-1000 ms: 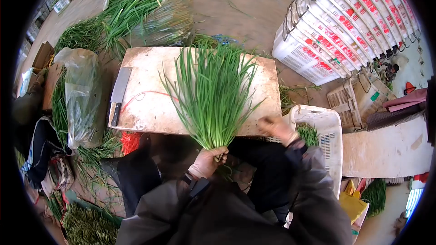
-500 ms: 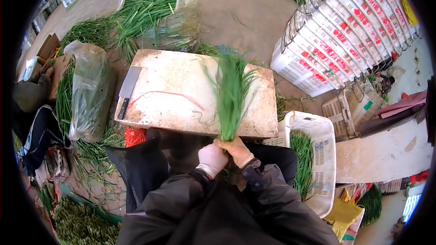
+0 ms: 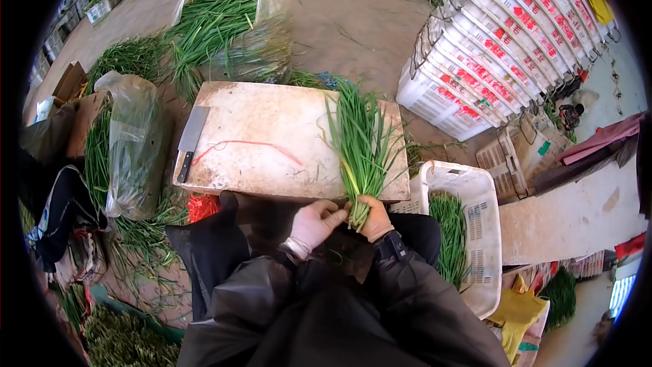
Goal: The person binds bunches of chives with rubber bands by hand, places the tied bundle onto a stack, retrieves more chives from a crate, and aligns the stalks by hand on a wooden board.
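My right hand (image 3: 375, 220), in a tan glove, is wrapped round the lower stalks of a bunch of Chinese chives (image 3: 360, 139). The leaves fan out away from me over the right side of a worn white board (image 3: 265, 112), and the cut ends show below my fingers. My left hand (image 3: 315, 225), in a pale glove, is at the bunch's left edge with thumb and fingers drawn together; whatever is between its fingertips is hidden. On the board's left lies a knife (image 3: 192, 137) with a black handle. A thin red tie (image 3: 252, 143) lies across the middle.
To my right stands a white crate (image 3: 483, 231) with chives inside. Stacked white crates (image 3: 499, 51) rise behind it. Bagged greens (image 3: 136, 143) stand left, and an open plastic bag of greens (image 3: 231, 27) is beyond the board. Red ties (image 3: 202, 208) lie by my knee.
The bunch has gone from blurred and narrow to still and spread out. My left hand has shifted off the stalk ends to the left, while my right hand has risen slightly rightward, keeping its grip.
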The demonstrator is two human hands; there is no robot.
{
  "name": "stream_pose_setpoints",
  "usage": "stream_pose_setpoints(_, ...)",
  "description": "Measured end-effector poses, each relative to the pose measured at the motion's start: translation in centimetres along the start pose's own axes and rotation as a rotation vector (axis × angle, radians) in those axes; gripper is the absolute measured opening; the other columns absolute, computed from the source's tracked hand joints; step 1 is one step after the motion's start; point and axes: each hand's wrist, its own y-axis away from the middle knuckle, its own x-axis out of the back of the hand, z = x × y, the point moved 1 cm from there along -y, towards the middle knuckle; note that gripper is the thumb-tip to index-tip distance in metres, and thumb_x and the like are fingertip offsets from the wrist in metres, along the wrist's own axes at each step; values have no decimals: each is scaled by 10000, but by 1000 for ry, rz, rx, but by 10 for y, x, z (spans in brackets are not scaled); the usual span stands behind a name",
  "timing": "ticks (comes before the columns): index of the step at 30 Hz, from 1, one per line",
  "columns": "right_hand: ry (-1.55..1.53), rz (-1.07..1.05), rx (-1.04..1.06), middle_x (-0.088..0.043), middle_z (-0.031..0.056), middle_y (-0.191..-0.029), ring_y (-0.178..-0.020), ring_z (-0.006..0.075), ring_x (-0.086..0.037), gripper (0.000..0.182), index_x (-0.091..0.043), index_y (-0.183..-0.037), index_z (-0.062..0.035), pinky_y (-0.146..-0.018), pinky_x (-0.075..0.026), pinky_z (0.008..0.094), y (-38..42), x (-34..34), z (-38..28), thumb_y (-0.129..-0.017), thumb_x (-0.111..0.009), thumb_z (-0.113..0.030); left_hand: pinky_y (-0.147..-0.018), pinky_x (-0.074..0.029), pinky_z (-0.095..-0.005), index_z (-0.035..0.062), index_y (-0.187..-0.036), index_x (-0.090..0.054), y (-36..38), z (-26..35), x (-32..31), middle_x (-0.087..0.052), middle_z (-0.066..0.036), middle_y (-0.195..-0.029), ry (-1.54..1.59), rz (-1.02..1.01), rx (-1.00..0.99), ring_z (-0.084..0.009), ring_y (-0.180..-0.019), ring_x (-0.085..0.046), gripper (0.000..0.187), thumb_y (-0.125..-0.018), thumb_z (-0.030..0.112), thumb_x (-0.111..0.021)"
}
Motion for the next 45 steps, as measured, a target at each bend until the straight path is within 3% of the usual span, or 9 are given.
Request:
stream_pose_setpoints(6,86,-68,-43,-707,156,-960,-840,304,-686,365,-631,-1209,25,-757,-577,459,-6,21,9,-918,-639,-195,-584,-494,-236,-15,-1071,-722,-29,-22,-10,-690,-28,-773,358,93,135,-81,-624,-597,245,-968,208,-723)
stream_pose_setpoints(11,186,-53,42,-719,115,-1004,-888,273,-699,287,-651,-1189,-8,-808,-572,410,5,20,35,-926,-655,-123,-715,-566,-332,-51,-1122,-724,-54,-43,-42,-779,-122,-932,96,91,124,-190,-729,-711,355,-956,263,-725)
stream_pose_setpoints(18,69,-36,1,-727,122,-1063,-948,282,-703,292,-657,-1191,-6,-851,-566,411,25,-3,34,-952,-590,-160,-570,-508,-277,-45,-974,-754,-58,-52,-48,-724,-49,-759,123,236,53,-122,-609,-630,206,-911,151,-754)
stream_pose_setpoints(22,-11,-68,-4,-740,131,-1050,-949,286,-710,344,-663,-1182,-6,-853,-570,414,16,2,34,-941,-567,-231,-543,-459,-228,29,-918,-719,-38,-24,-40,-667,3,-730,610,135,184,-75,-572,-572,90,-954,111,-727)
stream_pose_setpoints(27,-27,-95,27,-738,138,-1014,-862,275,-716,313,-667,-1132,-17,-764,-582,399,-10,34,40,-936,-582,-246,-667,-510,-222,11,-986,-711,-22,-6,-30,-757,-67,-865,670,36,67,-98,-724,-668,122,-985,132,-695)
stream_pose_setpoints(34,-163,-52,35,-713,173,-965,-856,298,-719,304,-620,-1108,22,-691,-588,419,5,19,25,-933,-606,-225,-758,-568,-346,29,-956,-694,28,17,15,-728,-133,-918,879,-120,-2,-212,-850,-693,84,-1002,66,-635)
stream_pose_setpoints(38,-261,-114,-30,-709,174,-980,-840,297,-709,306,-608,-1116,-7,-669,-575,426,0,24,18,-932,-617,-251,-746,-548,-325,15,-885,-736,51,4,46,-726,-86,-793,-215,-361,86,-238,-733,-683,114,-918,116,-694)
stream_pose_setpoints(41,-298,-90,-42,-705,177,-1004,-836,296,-705,307,-599,-1120,-25,-660,-565,438,0,25,16,-930,-624,-264,-840,-558,-435,81,-951,-770,66,-34,32,-739,-176,-914,-853,-582,83,-368,-909,-707,342,-809,390,-736)
stream_pose_setpoints(45,-330,-118,-60,-683,201,-1085,-822,276,-694,354,-562,-1175,-4,-645,-564,434,5,23,13,-933,-620,-256,-820,-570,-439,98,-1016,-755,47,-36,14,-752,-148,-970,-774,-270,-33,-359,-912,-717,313,-851,363,-729)
